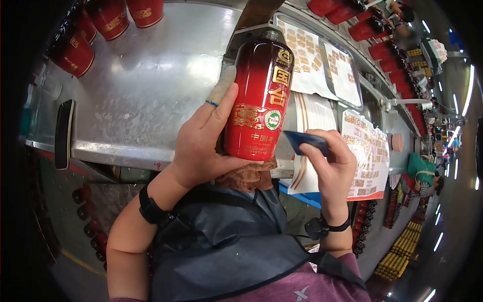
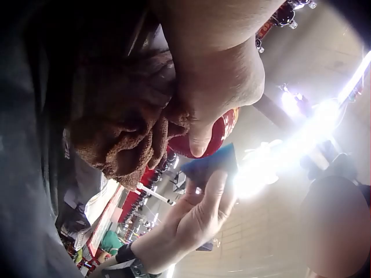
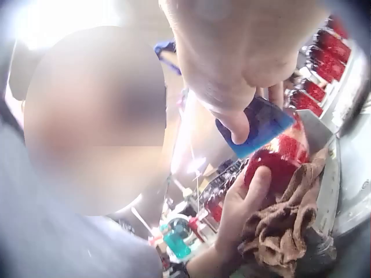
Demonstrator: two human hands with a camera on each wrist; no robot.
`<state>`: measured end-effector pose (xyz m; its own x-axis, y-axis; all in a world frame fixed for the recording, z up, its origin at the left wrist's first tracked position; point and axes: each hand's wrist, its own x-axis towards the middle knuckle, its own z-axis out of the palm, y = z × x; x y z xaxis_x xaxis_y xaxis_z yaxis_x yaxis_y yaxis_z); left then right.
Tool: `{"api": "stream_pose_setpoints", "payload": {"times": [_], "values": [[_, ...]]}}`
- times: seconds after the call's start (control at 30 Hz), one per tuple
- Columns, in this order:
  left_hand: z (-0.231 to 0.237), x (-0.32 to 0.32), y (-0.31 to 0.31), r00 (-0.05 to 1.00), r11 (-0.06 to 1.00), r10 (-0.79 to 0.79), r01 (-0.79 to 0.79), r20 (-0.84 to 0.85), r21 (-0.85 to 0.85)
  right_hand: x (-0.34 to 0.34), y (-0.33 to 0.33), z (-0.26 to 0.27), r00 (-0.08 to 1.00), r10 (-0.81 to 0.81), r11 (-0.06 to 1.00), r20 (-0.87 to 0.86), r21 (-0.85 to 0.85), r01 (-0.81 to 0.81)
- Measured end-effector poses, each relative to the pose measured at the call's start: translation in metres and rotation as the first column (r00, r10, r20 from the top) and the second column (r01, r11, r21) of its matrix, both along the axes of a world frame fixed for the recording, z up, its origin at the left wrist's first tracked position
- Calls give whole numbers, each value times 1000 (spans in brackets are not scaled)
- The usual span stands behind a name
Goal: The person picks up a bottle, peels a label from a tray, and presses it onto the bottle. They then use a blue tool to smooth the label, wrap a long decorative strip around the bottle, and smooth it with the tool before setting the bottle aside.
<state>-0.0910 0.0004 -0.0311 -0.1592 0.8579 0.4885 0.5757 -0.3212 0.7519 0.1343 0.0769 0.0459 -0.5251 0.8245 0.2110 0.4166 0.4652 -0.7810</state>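
Note:
A glossy bottle (image 1: 254,100), red with a dark top and gold lettering, lies with its neck pointing away in the head view. My left hand (image 1: 196,138) holds it, fingers along its left side and thumb across the base. A brown towel (image 1: 246,177) is bunched just below that base. Pinched between thumb and fingers of my right hand (image 1: 334,163) is a flat blue scraper (image 1: 306,141). Its tip is close beside the bottle's lower right side. In the right wrist view the scraper's blade (image 3: 261,130) overlaps the bottle (image 3: 278,162).
Printed decal sheets (image 1: 307,53) lie in a tray at the back, with another sheet (image 1: 365,156) at the right. A striped cloth (image 1: 314,121) is beside the bottle. Several red bottles (image 1: 75,53) stand at the back left of the metal table (image 1: 136,90). A phone (image 1: 64,133) is at its left edge.

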Motion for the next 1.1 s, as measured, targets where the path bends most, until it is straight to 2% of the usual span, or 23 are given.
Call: {"api": "stream_pose_setpoints", "payload": {"times": [0.03, 0.07, 0.1, 0.17, 0.2, 0.23, 0.3, 0.33, 0.37, 0.43, 0.47, 0.5, 0.57, 0.6, 0.67, 0.73, 0.8, 0.87, 0.93, 1.0, 1.07, 1.1], "values": [[0, 0, 0, 999, 1000, 24, -24, -21, 1, 2, -1, -3, 981, -169, 971, -99, -190, 148], [0, 1, -1, 998, 999, 46, -46, -41, 0, 4, -5, -3, 984, -148, 977, -96, -171, 130], [-2, 2, 0, 998, 999, 39, -39, -40, -7, 1, -10, 0, 991, -52, 992, -124, -116, 37], [-3, 2, 6, 996, 988, 65, -54, -68, 144, -6, -13, 0, 998, 23, 991, -51, -132, -30], [-2, 2, 6, 996, 988, 61, -50, -70, 145, -5, -7, -6, 996, -49, 973, -78, -229, 30], [-2, 1, 5, 996, 990, 58, -48, -70, 134, -1, 2, -14, 988, -129, 967, -84, -231, 107], [-1, 2, 3, 996, 991, 63, -55, -62, 122, 4, 17, -25, 948, -289, 899, -136, -378, 220], [-1, 2, 3, 997, 994, 53, -48, -49, 99, 11, 16, -19, 965, -258, 942, -46, -236, 240], [-2, 2, 3, 998, 996, 51, -48, -36, 74, 6, 6, -8, 979, -190, 972, -75, -158, 176], [-5, 4, 1, 998, 998, 50, -48, -29, 50, 2, -7, 1, 993, 58, 988, -105, -139, -72], [-5, 3, 2, 998, 998, 49, -47, -36, 43, -3, -4, 3, 994, 93, 991, 49, -105, -88], [-4, 3, 2, 998, 998, 44, -42, -37, 45, -5, 1, -2, 998, -36, 953, -55, -302, 18], [-3, 1, 1, 998, 998, 52, -51, -19, 48, 2, 23, -22, 966, -213, 944, -144, -286, 166], [-4, 1, 0, 998, 997, 57, -56, -19, 45, 6, 28, -22, 955, -229, 938, -188, -304, 165], [-4, 1, -1, 998, 998, 53, -53, -21, -21, 7, 21, -9, 978, -112, 958, -175, -279, 60], [-6, 2, 2, 998, 999, 52, -51, -26, 19, 1, 13, 5, 990, 4, 940, -144, -338, -52], [-6, 2, 3, 998, 996, 57, -55, -33, 63, -11, 11, 7, 977, 19, 941, -215, -326, -90], [-4, 1, 0, 998, 999, -17, 19, 58, -36, -18, 17, 6, 966, 18, 941, -258, -322, -104], [-4, 1, -1, 999, 999, -12, 14, 42, -45, -22, 24, 4, 958, 247, 957, -146, -117, -265], [-4, 1, 1, 999, 999, -5, 6, 33, -52, -20, 27, 8, 951, 295, 944, -95, -121, -305], [-5, 2, 4, 995, 994, 75, -69, -65, 80, -19, 28, 12, 941, 337, 932, -40, -129, -340], [-5, 2, 5, 995, 994, 72, -67, -64, 81, -19, 28, 14, 942, 334, 935, -24, -115, -335]]}}
